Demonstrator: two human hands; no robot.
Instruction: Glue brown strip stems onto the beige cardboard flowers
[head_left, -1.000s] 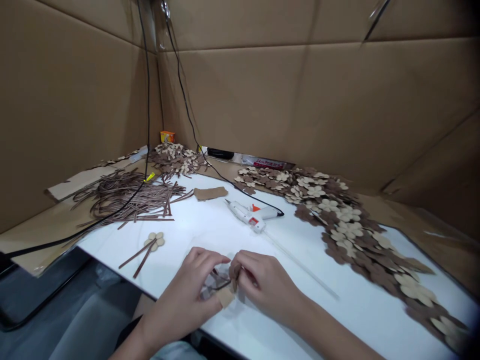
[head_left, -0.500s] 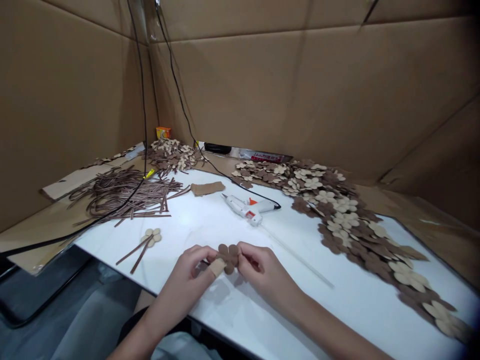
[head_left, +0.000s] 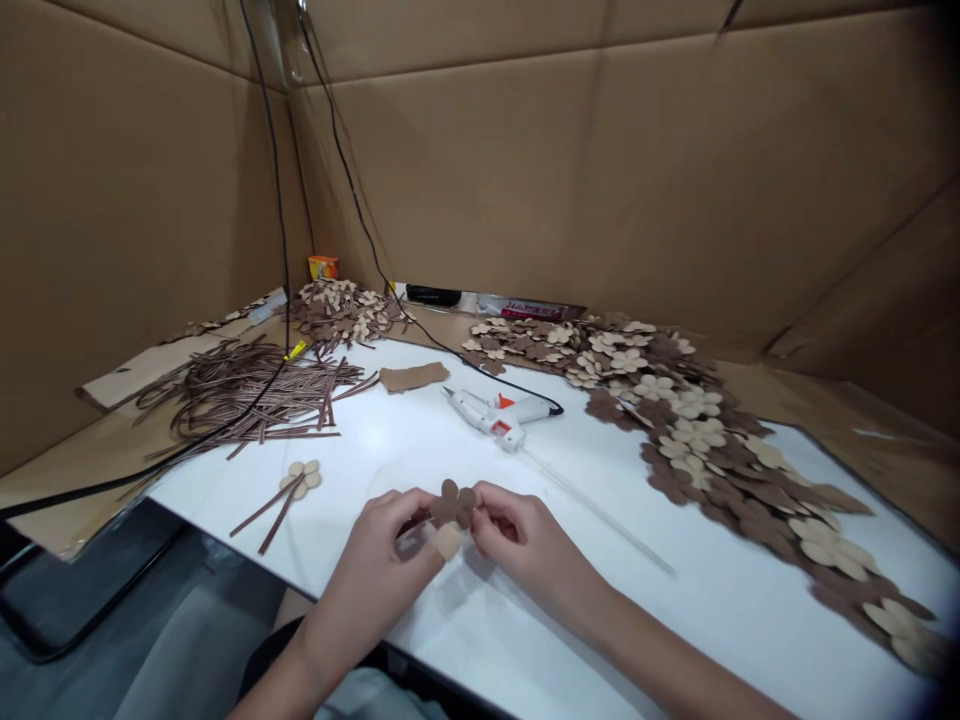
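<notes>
Above the white board (head_left: 360, 440), near its front edge, a dark brown flower (head_left: 453, 503) is held up between my two hands. My left hand (head_left: 397, 545) grips its left side; the thumb has a tan covering at its tip and lies over the lower part. Pinched fingers of my right hand (head_left: 517, 530) hold the flower's right edge. A beige flower (head_left: 306, 478) with two brown strips across it lies to the left. Behind my hands is a white glue gun (head_left: 499, 415) with an orange trigger and a long clear stick.
Brown strips (head_left: 255, 385) are heaped at the left. Many brown and beige flowers (head_left: 694, 435) spread along the right side, with another pile (head_left: 345, 305) at the back left. A tan piece (head_left: 414, 377) lies mid-board. Black cables hang at the left by cardboard walls (head_left: 480, 170).
The brown flower has turned slightly between my fingers, and my left thumb has shifted a little lower on it. The camera view has moved slightly.
</notes>
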